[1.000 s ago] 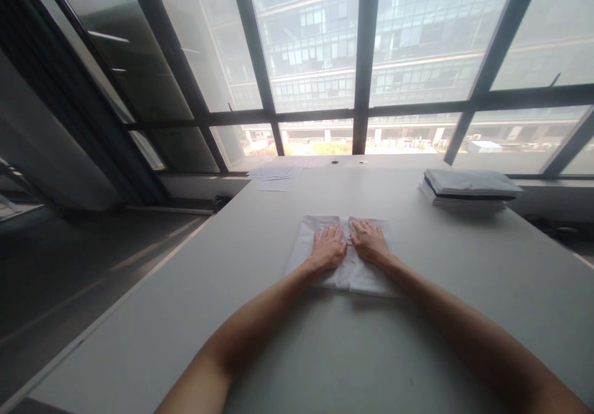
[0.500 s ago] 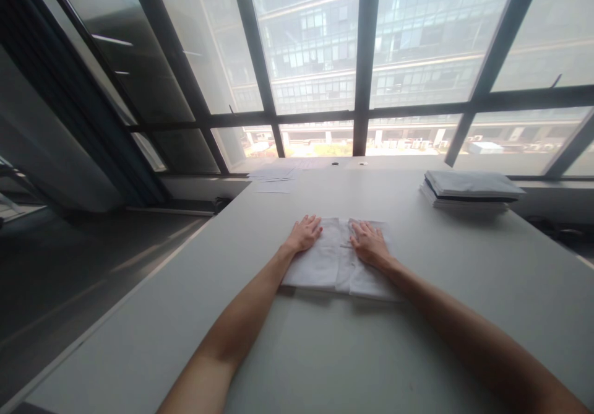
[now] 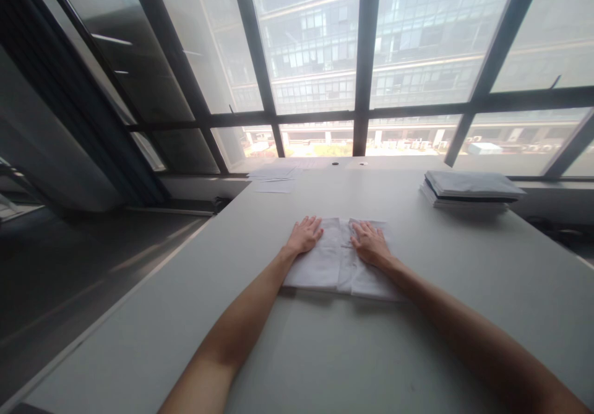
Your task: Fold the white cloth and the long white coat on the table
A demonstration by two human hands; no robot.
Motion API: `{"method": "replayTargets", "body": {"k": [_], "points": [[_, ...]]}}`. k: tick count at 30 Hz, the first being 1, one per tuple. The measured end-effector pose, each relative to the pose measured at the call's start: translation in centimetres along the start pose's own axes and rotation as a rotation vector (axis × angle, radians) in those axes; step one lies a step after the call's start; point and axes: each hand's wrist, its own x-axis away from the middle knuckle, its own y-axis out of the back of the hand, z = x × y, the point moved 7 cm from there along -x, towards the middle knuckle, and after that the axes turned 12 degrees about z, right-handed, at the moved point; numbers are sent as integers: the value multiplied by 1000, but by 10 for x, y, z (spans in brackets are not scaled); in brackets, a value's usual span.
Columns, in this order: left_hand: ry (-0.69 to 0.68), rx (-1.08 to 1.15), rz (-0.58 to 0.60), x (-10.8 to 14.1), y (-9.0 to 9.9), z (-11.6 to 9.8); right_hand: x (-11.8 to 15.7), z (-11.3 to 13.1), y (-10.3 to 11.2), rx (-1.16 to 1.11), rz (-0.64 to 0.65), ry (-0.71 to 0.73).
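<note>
A folded white garment (image 3: 320,271), which looks like cloth, lies flat on the white table (image 3: 297,352). A strip runs down its middle between two side panels. My left hand (image 3: 305,234) rests flat on its far left part, palm down, fingers stretched forward. On the far right part lies my right hand (image 3: 370,242), also palm down with its fingers spread. Neither hand grips the cloth. The part of the garment under my hands and right forearm is hidden.
A stack of folded cloth (image 3: 471,188), white with a dark layer, stands at the back right of the table. Sheets of paper (image 3: 273,185) lie at the back left. Large windows (image 3: 315,43) rise behind the table, and a dark curtain (image 3: 88,104) hangs at left.
Almost nothing differs. Both hands stay flat on the garment, and its near edge has shifted very slightly to the right.
</note>
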Motion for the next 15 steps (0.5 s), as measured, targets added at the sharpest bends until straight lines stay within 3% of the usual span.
{"method": "replayTargets", "body": {"k": [15], "points": [[11, -2, -4, 5, 2, -3, 4, 3, 3, 10, 7, 18]]}}
